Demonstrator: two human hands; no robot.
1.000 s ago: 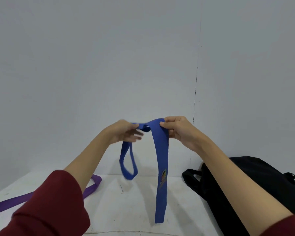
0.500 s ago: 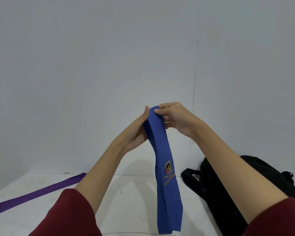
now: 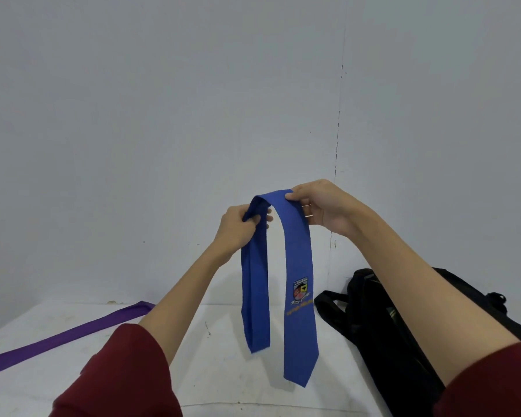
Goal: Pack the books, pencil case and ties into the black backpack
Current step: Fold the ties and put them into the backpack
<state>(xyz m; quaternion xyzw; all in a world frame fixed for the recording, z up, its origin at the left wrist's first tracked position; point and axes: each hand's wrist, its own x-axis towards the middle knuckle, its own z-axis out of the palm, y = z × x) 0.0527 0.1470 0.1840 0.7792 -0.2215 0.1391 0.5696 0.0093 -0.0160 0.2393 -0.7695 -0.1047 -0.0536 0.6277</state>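
A blue tie [image 3: 298,266] with a crest badge hangs folded in the air above the white table [image 3: 223,371]. My left hand [image 3: 238,227] grips the narrower folded part at its top. My right hand [image 3: 322,206] pinches the fold over the wide part. Both tails hang down side by side; the wide end reaches lower. The black backpack [image 3: 382,326] lies on the table at the right, partly behind my right forearm. A purple tie [image 3: 63,338] lies flat on the table at the left. No books or pencil case show.
A plain grey wall stands right behind the table, with a vertical seam [image 3: 339,145] above my right hand. A black strap [image 3: 328,302] of the backpack loops out toward the hanging tie.
My hands have drawn apart and come down a little, so the blue tie now hangs as two separate tails instead of one bundled strip.
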